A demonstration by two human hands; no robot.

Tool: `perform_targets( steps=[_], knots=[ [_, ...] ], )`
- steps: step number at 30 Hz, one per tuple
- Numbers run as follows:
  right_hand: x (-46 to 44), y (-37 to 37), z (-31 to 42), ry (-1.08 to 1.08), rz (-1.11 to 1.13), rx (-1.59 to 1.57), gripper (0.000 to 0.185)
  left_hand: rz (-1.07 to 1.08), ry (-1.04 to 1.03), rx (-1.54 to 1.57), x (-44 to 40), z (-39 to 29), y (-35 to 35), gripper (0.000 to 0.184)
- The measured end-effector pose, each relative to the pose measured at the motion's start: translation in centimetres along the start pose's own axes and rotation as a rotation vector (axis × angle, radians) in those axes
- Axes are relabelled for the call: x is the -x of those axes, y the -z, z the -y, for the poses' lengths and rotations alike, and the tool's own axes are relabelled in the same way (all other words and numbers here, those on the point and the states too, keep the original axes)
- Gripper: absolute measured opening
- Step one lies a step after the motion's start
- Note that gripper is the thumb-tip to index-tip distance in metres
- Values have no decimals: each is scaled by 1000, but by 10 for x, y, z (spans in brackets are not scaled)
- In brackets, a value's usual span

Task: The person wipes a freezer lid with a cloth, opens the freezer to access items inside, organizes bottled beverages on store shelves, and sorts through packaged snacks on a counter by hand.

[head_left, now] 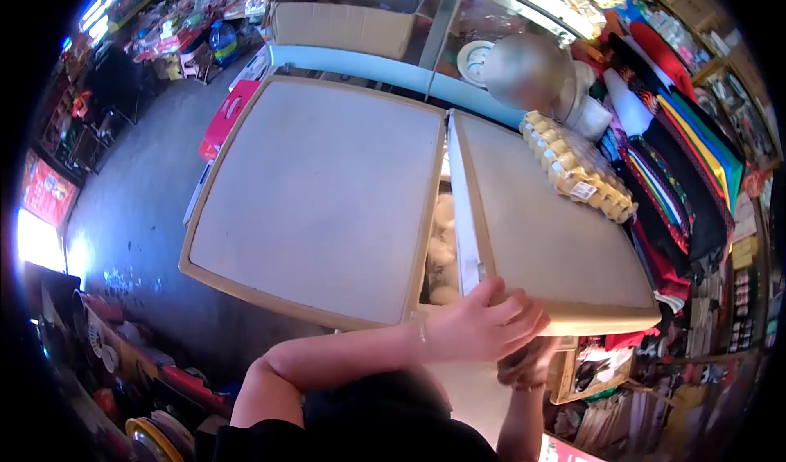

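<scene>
A chest freezer has two grey lids with tan rims. Its left lid (315, 192) lies flat, while the right lid (548, 216) is tilted up a little along its inner edge. Through the narrow gap between them, pale rounded items (443, 249) show inside. My left hand (483, 324) reaches across from the left, its fingers bent round the near corner of the right lid. Just under that lid's front edge is my right hand (526, 364), in shadow and partly covered by my left hand; its fingers are not clear.
Egg cartons (577, 167) in plastic rest on the right lid's far side. Behind stand a cardboard box (344, 27), a white dial scale (475, 63) and a blurred round shape. Folded fabrics (688, 159) are stacked at right. Floor (147, 175) shows at left.
</scene>
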State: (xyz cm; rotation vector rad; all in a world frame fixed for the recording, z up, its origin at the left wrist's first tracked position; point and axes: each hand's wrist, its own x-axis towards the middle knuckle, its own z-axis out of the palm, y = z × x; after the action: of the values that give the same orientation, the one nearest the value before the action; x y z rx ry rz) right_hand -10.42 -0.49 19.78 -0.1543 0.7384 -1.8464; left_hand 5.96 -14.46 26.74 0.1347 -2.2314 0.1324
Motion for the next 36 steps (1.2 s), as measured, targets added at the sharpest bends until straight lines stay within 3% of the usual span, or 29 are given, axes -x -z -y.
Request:
perform_targets(
  steps=[1,4,9,12,15,25,29,36],
  knots=[
    [-10,-6,-8,-26,-30,-83,61,12,19,28,-3,2,4,40],
    [-31,-6,-16,-30,-64,151,60,16,49,89,-14,9,5,41],
    [-79,4,-22,96,-132,979,59,75,33,119,-23,19,9,41],
    [-127,8,-52,203,-54,1508,58,14,23,172,-26,24,7,43],
    [-172,5,-90,265,55,1808,57,61,19,92,-28,35,9,38],
    [-219,-5,-130,260,198,1920,55,-122,55,93,-28,33,-2,38],
    [-219,-8,-135,237,218,1938,54,-22,-25,107,-35,53,13,35],
    [-235,-7,-157,276,296,1953,52,-95,90,101,-29,41,-4,33]
  ],
)
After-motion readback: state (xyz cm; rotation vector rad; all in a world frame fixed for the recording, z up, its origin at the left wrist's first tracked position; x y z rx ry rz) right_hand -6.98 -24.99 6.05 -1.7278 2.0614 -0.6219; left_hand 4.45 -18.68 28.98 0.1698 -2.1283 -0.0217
